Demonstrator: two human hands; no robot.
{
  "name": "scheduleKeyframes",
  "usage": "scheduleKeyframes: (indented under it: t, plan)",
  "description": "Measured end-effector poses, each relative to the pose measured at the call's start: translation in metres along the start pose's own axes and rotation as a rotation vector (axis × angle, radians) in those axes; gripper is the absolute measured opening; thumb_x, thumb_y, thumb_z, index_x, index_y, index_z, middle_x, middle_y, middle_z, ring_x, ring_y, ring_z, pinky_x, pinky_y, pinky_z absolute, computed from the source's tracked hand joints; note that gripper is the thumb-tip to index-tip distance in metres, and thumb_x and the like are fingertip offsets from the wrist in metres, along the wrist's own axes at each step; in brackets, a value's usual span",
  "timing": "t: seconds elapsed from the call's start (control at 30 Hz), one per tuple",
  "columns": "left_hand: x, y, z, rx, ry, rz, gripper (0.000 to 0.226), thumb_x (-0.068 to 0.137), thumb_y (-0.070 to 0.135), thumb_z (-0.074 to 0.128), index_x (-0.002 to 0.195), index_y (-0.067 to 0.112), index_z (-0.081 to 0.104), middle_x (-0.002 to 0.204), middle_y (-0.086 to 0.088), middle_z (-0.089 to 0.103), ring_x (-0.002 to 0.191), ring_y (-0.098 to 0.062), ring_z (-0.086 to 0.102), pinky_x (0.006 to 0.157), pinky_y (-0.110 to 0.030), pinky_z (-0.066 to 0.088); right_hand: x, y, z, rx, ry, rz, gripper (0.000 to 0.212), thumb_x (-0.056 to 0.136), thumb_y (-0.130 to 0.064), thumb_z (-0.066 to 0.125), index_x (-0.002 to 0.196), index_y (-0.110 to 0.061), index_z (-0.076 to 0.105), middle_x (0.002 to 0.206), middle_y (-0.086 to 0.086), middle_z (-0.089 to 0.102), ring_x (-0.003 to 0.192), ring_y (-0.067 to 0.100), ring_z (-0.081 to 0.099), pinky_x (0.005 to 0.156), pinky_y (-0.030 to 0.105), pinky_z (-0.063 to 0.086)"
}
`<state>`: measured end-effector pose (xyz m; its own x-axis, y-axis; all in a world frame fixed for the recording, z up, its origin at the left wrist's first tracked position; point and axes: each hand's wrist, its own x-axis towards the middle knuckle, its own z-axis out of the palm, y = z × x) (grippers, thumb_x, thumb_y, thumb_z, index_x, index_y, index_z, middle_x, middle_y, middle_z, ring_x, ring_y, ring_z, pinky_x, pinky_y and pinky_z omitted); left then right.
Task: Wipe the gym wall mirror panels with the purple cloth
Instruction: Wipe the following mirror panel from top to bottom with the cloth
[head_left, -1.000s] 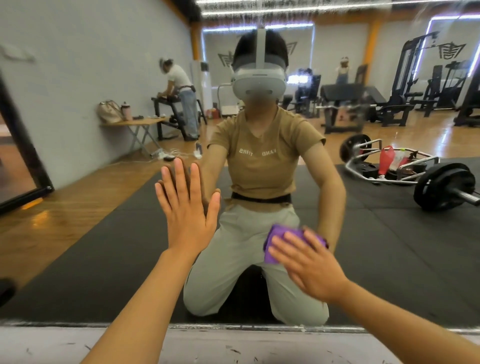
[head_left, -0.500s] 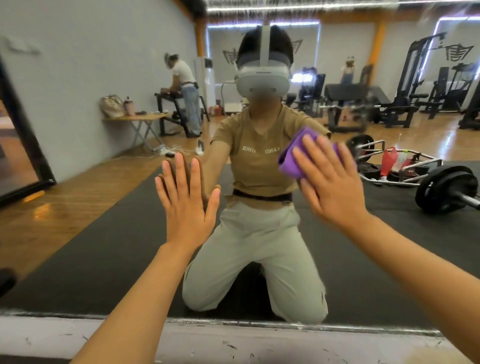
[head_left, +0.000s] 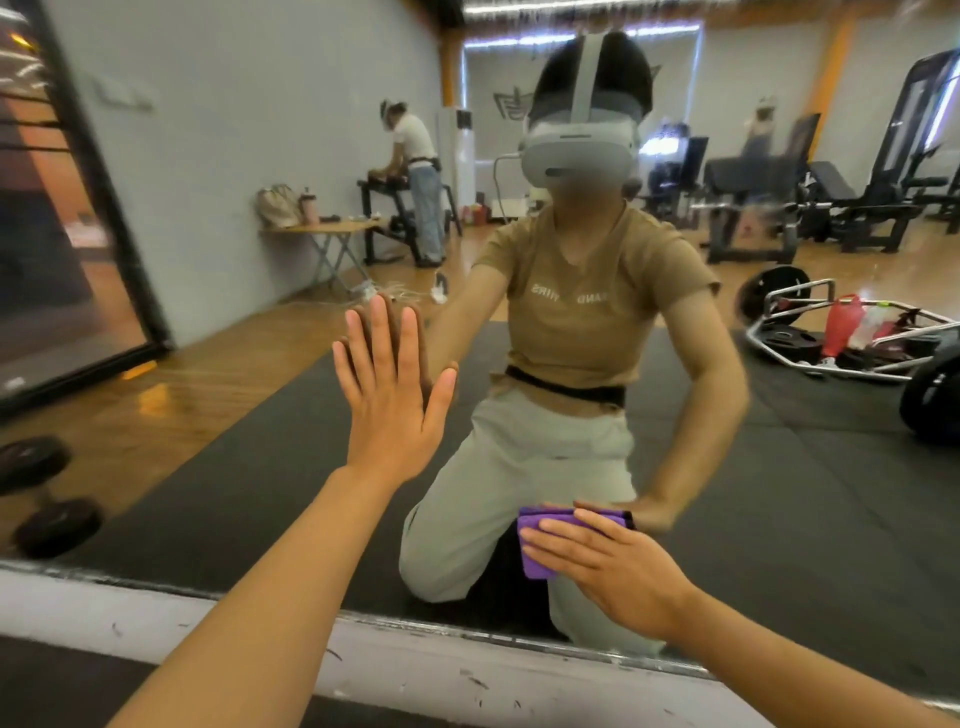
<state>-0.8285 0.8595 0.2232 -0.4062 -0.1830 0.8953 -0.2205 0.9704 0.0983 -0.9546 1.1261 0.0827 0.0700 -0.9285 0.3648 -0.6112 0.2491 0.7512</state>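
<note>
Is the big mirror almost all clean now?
Hard to tell: no clear wiped patch shows. In hand now: the right hand presses the folded purple cloth flat on the wall mirror near its bottom edge, while the left hand leans flat on the glass. The upper glass looks streaky, so plenty seems left.

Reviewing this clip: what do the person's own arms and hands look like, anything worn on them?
Both forearms are bare up to the frame edge: no sleeves, gloves, watch, rings or bands show on the left hand or the right hand. The mirror reflection shows a tan short-sleeved T-shirt whose sleeves end above the elbows.
</note>
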Motion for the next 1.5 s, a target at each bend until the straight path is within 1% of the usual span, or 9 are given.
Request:
scheduleKeyframes:
  t: [0.13, 0.33, 0.47, 0.6, 0.73, 0.83, 1.07, 1.23, 1.5]
  plan:
    - [-0.001, 0.001, 0.002, -0.007, 0.021, -0.005, 0.069, 0.107, 0.055, 0.017, 0.159, 0.021, -0.014, 0.165, -0.013, -0.009, 0.151, -0.026, -0.024, 0.122, -0.049, -0.015, 0.053, 0.075, -0.054, 0.090, 0.338, 0.180, 0.070, 0.095, -0.023, 0.050, 0.160, -0.017, 0.024, 0.169, 0.001, 0.012, 0.156, 0.018, 0.013, 0.127, 0.040, 0.004]
    - [-0.001, 0.000, -0.003, -0.016, -0.017, -0.013, 0.070, 0.107, 0.053, 0.021, 0.161, 0.018, -0.008, 0.166, -0.021, -0.004, 0.151, -0.024, -0.024, 0.121, -0.046, -0.017, 0.122, 0.135, -0.115, 0.176, 0.597, 0.507, 0.053, 0.102, -0.020, 0.052, 0.153, -0.014, 0.043, 0.162, 0.007, 0.032, 0.151, 0.024, 0.029, 0.123, 0.052, 0.022]
    - [-0.002, -0.003, -0.006, 0.010, -0.046, -0.015, 0.069, 0.107, 0.052, 0.022, 0.160, 0.013, 0.001, 0.166, -0.015, -0.005, 0.151, -0.022, -0.024, 0.122, -0.044, -0.016, 0.098, 0.085, -0.081, 0.195, 0.488, 0.389, 0.059, 0.099, -0.020, 0.052, 0.157, -0.018, 0.037, 0.165, 0.006, 0.024, 0.154, 0.024, 0.019, 0.126, 0.048, 0.009]
    - [-0.004, -0.008, -0.009, 0.025, -0.070, 0.007, 0.069, 0.107, 0.051, 0.023, 0.161, 0.015, 0.000, 0.166, -0.008, -0.013, 0.152, -0.023, -0.023, 0.123, -0.044, -0.015, 0.043, 0.006, -0.016, 0.102, 0.159, 0.104, 0.094, 0.084, -0.025, 0.069, 0.161, -0.020, 0.016, 0.170, 0.004, 0.001, 0.156, 0.021, 0.003, 0.126, 0.042, -0.006]
    - [-0.010, -0.021, -0.009, 0.072, -0.100, 0.079, 0.066, 0.107, 0.055, 0.017, 0.158, 0.030, -0.018, 0.161, 0.006, -0.033, 0.151, -0.021, -0.027, 0.122, -0.043, -0.016, 0.022, -0.028, 0.008, 0.085, 0.095, 0.004, 0.085, 0.086, -0.019, 0.040, 0.162, -0.014, 0.002, 0.170, 0.006, -0.008, 0.157, 0.022, -0.006, 0.126, 0.040, -0.005]
    - [-0.010, -0.026, -0.005, 0.077, -0.090, 0.100, 0.065, 0.107, 0.056, 0.016, 0.156, 0.033, -0.020, 0.160, 0.009, -0.035, 0.150, -0.019, -0.028, 0.122, -0.043, -0.016, 0.030, -0.021, 0.002, 0.132, 0.069, 0.011, 0.102, 0.078, -0.024, 0.065, 0.161, -0.014, 0.006, 0.170, 0.003, -0.006, 0.156, 0.018, -0.003, 0.126, 0.039, -0.007]
    - [-0.010, -0.030, -0.009, -0.008, -0.092, 0.141, 0.066, 0.107, 0.053, 0.021, 0.159, 0.033, -0.014, 0.162, 0.011, -0.032, 0.150, -0.017, -0.027, 0.122, -0.041, -0.017, 0.121, 0.055, -0.073, 0.278, 0.490, 0.416, 0.055, 0.098, -0.021, 0.053, 0.152, -0.016, 0.045, 0.164, 0.005, 0.024, 0.155, 0.017, 0.016, 0.126, 0.040, 0.006]
    - [-0.014, -0.045, -0.017, -0.043, -0.089, 0.207, 0.061, 0.107, 0.045, 0.031, 0.159, 0.017, 0.017, 0.166, 0.009, -0.019, 0.155, -0.018, -0.012, 0.124, -0.042, -0.009, 0.139, 0.047, -0.076, 0.305, 0.570, 0.589, 0.059, 0.097, -0.016, 0.054, 0.154, -0.015, 0.039, 0.163, 0.005, 0.025, 0.155, 0.019, 0.013, 0.126, 0.047, 0.010]
    - [-0.032, -0.067, -0.002, -0.033, -0.018, 0.219, 0.064, 0.103, 0.039, 0.040, 0.158, 0.016, 0.016, 0.168, 0.005, -0.017, 0.155, -0.019, -0.010, 0.124, -0.043, -0.009, 0.069, -0.054, 0.002, 0.034, 0.096, 0.092, 0.084, 0.088, -0.032, 0.045, 0.162, -0.019, 0.008, 0.170, 0.000, -0.003, 0.157, 0.019, 0.001, 0.127, 0.041, -0.004]
